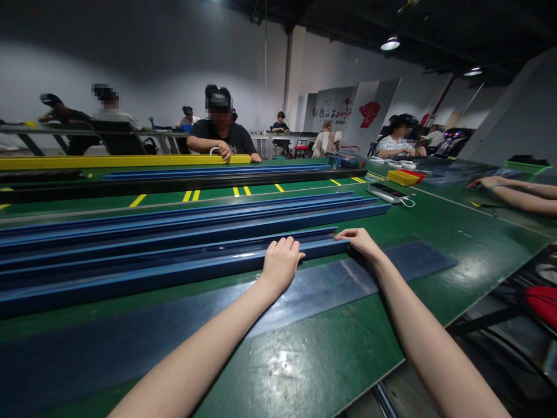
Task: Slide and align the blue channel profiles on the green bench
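A long blue channel (174,277) lies across the green table, nearest me of several such channels. My left hand (282,258) is closed over its near wall, a little left of its right end. At that end, my right hand (357,239) pinches the tip with thumb and fingers; whether a smaller piece is between them cannot be made out. In front of the channel a flat translucent bluish strip (313,290) lies on the table, passing under both forearms. More blue channels (209,228) rest side by side just behind.
Behind are a phone on a white device (385,193), a yellow tray (402,177), a black bar (174,184) and a long yellow bar (130,161). A person (221,130) works across the table. Another person's arms (517,188) reach in at right. A red stool (543,305) stands lower right.
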